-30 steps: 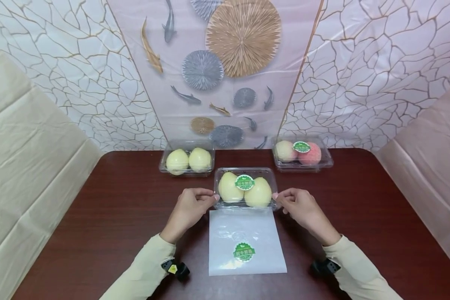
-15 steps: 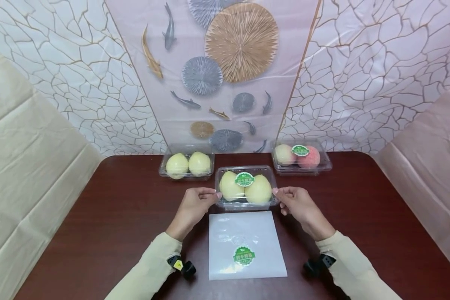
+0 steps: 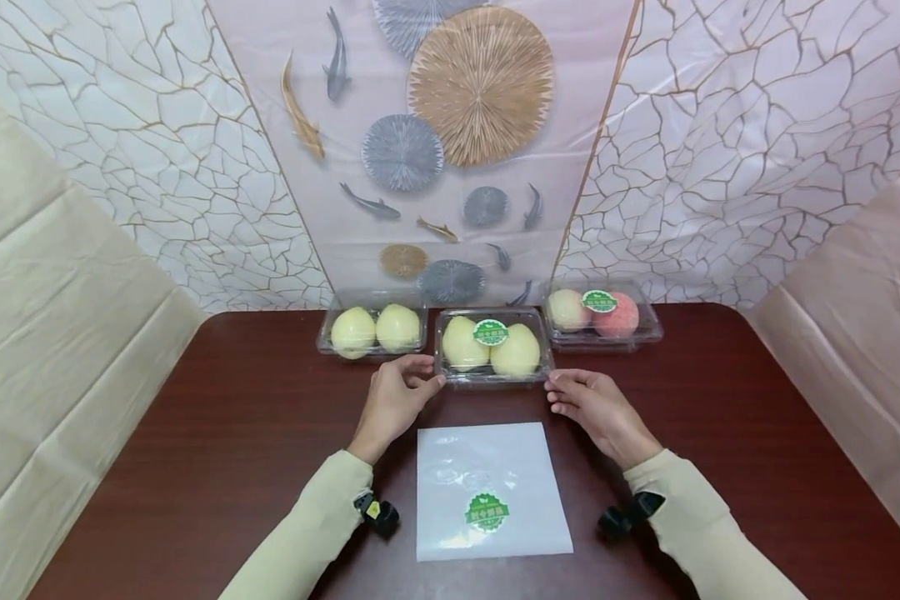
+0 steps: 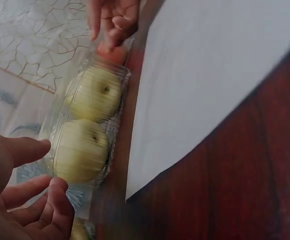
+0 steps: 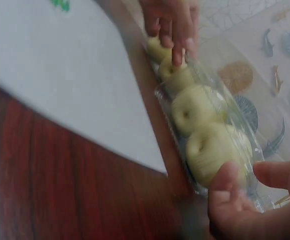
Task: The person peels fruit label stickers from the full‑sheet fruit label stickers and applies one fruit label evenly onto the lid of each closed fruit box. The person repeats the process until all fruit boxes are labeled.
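Observation:
A clear plastic fruit box (image 3: 495, 380) with two pale yellow pears (image 3: 515, 350) inside stands in the middle of the back row. Its lid carries a round green sticker (image 3: 491, 332). At the box's left end is my left hand (image 3: 392, 407), thumb and fingers spread apart with nothing between them. My right hand (image 3: 598, 414) is beside the front right corner, its fingers loosely bent. In the right wrist view, thumb and fingertips (image 5: 225, 182) are apart near the box's end. Whether either hand still touches the plastic I cannot tell.
Left of the middle box stands another clear box (image 3: 371, 348) of two yellow fruits. To the right, a stickered box (image 3: 603, 342) holds one pale and one pink fruit. A white sheet (image 3: 487, 454) with a green sticker (image 3: 487, 512) lies in front on the dark table (image 3: 270, 467).
The middle box has moved away from the white sheet, back between the two other boxes. My hands followed it, and their fingers have since loosened from its ends.

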